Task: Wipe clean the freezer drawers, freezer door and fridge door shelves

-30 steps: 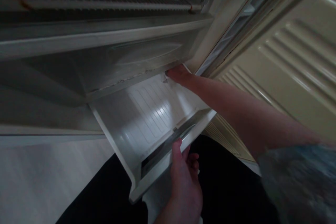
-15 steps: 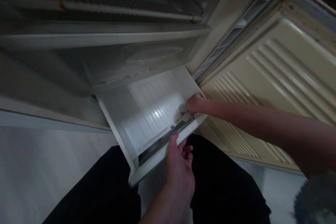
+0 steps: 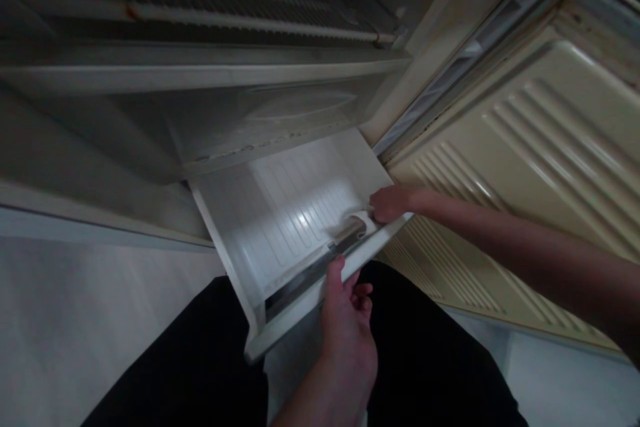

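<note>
A white plastic fridge drawer (image 3: 280,213) is pulled out from the bottom of an open fridge, and its ribbed floor is bare. My left hand (image 3: 347,320) holds the drawer's front lip, thumb on top and fingers curled beneath. My right hand (image 3: 393,203) is closed at the drawer's front right corner, on a small pale cylindrical thing (image 3: 355,225) lying against the front wall.
Above the drawer sit a clear cover (image 3: 260,113) and a wire shelf (image 3: 240,20). The cream ribbed fridge door (image 3: 540,167) stands open on the right. My dark-clad legs (image 3: 200,367) are under the drawer, over a pale floor (image 3: 75,327).
My right hand came from the drawer's back right corner to its front right corner, where the pale cylinder now shows. My left hand kept its hold on the front lip.
</note>
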Tool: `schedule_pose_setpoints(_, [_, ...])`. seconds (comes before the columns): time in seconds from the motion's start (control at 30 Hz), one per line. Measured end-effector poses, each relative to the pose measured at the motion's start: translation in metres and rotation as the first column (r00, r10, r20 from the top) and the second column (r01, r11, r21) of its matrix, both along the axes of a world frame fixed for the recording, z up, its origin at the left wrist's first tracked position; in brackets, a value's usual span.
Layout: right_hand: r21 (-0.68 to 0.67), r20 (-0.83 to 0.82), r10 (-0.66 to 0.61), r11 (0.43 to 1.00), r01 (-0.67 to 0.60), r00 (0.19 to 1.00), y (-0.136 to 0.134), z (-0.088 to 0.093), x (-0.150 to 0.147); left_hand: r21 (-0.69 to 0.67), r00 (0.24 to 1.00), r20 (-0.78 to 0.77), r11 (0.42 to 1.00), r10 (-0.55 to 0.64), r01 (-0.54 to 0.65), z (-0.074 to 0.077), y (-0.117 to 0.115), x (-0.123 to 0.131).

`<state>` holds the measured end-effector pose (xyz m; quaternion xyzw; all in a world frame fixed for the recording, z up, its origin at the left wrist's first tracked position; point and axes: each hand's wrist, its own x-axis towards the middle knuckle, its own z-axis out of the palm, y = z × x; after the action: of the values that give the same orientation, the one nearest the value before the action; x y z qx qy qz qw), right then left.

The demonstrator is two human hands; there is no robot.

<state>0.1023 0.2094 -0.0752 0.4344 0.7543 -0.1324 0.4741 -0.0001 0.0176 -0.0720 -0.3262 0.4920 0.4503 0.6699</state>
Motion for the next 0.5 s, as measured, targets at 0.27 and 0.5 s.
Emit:
schedule_pose_setpoints(0.27, [-0.311, -0.232, 0.122, 0.931, -0.193, 0.965, -0.021, -0.002, -0.046, 0.029, 1.0, -0.007, 1.0, -0.007, 0.007, 0.003, 0.0, -0.002])
schedule_pose_setpoints(0.5, [-0.095, -0.83, -0.278, 0.925, 0.369, 0.484, -0.059, 0.011, -0.059, 0.019, 1.0, 0.001, 1.0, 0.02, -0.02, 0.013, 0.001, -0.006])
